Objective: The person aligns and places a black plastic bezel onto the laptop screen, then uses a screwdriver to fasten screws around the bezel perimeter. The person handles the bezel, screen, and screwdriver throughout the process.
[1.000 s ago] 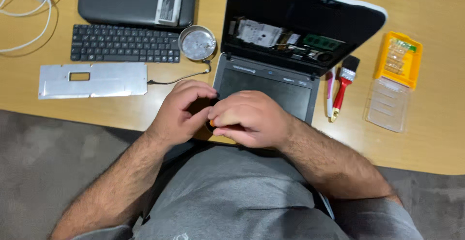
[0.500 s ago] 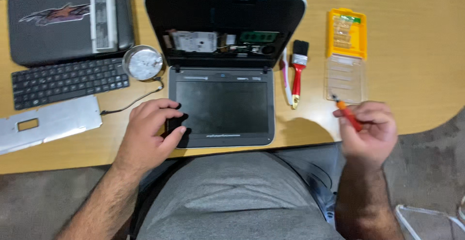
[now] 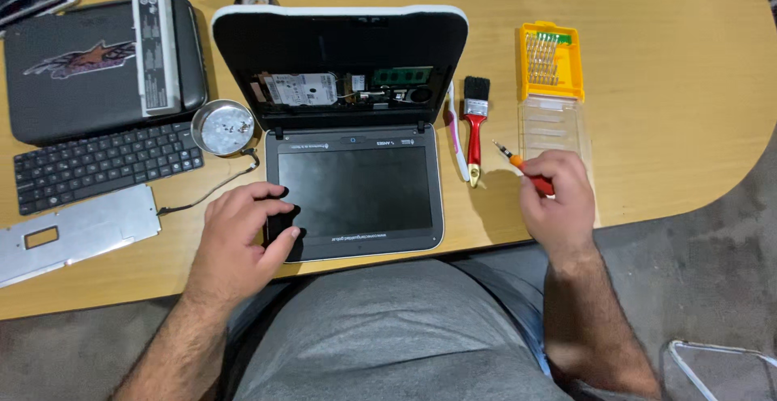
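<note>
An opened small laptop [image 3: 353, 190] lies on the wooden table, screen part flat toward me and the base standing behind it with its inner boards exposed. My left hand [image 3: 243, 235] rests on the near left corner of the screen part, thumb and fingers gripping its edge. My right hand [image 3: 558, 195] is to the right of the laptop and holds a small orange-handled screwdriver [image 3: 524, 166], tip pointing up and left. A red-handled brush [image 3: 474, 126] and a pink-and-white toothbrush [image 3: 456, 138] lie between laptop and hand.
A yellow bit case [image 3: 552, 65] with a clear lid [image 3: 555, 126] lies at the right. A round metal dish [image 3: 222, 127] with screws, a loose keyboard [image 3: 97, 165], a metal plate [image 3: 77, 235] and a second black laptop [image 3: 89, 69] sit at the left.
Both hands were together at the laptop's near edge; the right hand moved off to the right with the screwdriver and now sits nearer the brush. The view shifted, centring the laptop.
</note>
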